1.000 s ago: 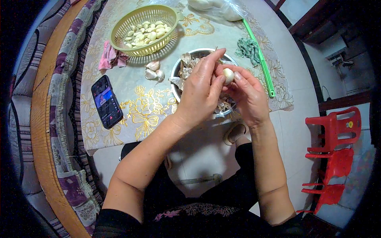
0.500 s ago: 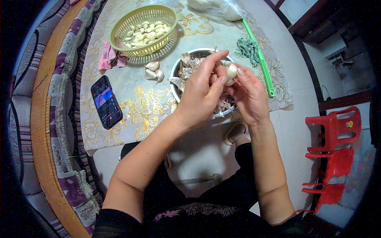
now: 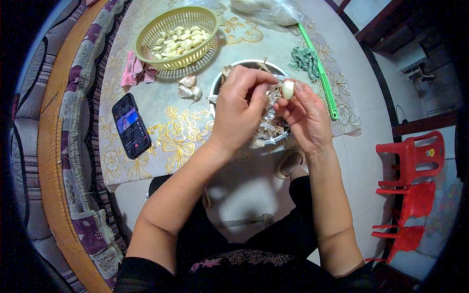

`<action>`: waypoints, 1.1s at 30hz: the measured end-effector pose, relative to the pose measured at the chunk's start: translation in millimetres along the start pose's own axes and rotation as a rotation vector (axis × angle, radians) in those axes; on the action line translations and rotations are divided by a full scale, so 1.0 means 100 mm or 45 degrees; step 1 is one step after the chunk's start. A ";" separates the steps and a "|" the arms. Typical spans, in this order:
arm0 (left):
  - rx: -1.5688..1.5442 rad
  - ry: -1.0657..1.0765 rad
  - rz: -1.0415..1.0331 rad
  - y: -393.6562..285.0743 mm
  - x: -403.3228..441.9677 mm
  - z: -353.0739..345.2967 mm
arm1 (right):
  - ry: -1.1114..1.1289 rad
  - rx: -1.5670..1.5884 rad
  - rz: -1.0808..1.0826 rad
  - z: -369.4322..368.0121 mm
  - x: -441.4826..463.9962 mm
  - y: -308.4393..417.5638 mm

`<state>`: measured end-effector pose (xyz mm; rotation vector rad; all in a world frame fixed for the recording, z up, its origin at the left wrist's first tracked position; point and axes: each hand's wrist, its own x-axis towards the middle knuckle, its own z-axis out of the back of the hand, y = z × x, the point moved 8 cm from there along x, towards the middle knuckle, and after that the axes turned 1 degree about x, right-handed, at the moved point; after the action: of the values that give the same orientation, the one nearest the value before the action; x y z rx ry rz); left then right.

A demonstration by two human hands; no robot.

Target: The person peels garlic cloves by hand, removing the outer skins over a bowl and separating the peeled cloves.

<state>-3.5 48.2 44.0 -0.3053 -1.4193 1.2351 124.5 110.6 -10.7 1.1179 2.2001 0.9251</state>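
A pale, smooth garlic clove [image 3: 288, 90] is pinched between the thumb and fingers of my right hand [image 3: 309, 115]. Beside it, over the bowl's left part, my left hand [image 3: 240, 105] is closed with thumb and fingertips together; what they hold, if anything, is too small to name. Under both hands stands a metal bowl [image 3: 213, 93] filled with papery garlic skins [image 3: 268, 128]. Unpeeled garlic cloves [image 3: 188, 88] lie on the tablecloth left of the bowl. Farther back, a yellow-green basket [image 3: 142, 45] holds several peeled cloves [image 3: 181, 41].
A phone [image 3: 131, 125] lies at the table's left, near a pink cloth [image 3: 135, 69]. On the right are a green mesh cloth [image 3: 305, 62] and a green stick [image 3: 326, 88]. A plastic bag [image 3: 273, 9] sits at the back. Red chairs [image 3: 413, 161] stand at the right.
My left hand has drawn back from the clove, its fingers curling inward. The clove now sits in my right hand alone, and more skins show between the hands.
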 end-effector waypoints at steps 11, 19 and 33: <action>-0.096 0.029 0.081 -0.04 -0.03 -0.09 | -0.052 -0.242 0.035 0.01 0.00 -0.01; -0.358 0.026 0.331 0.19 -0.06 -0.11 | -0.034 -0.336 0.103 -0.04 -0.02 0.04; -0.235 0.069 0.252 0.10 -0.03 -0.07 | 0.006 -0.571 0.201 -0.04 -0.05 0.16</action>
<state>-1.2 53.9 32.4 -0.6143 -1.4857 1.2457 131.9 111.9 4.2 1.0739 1.7952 1.4037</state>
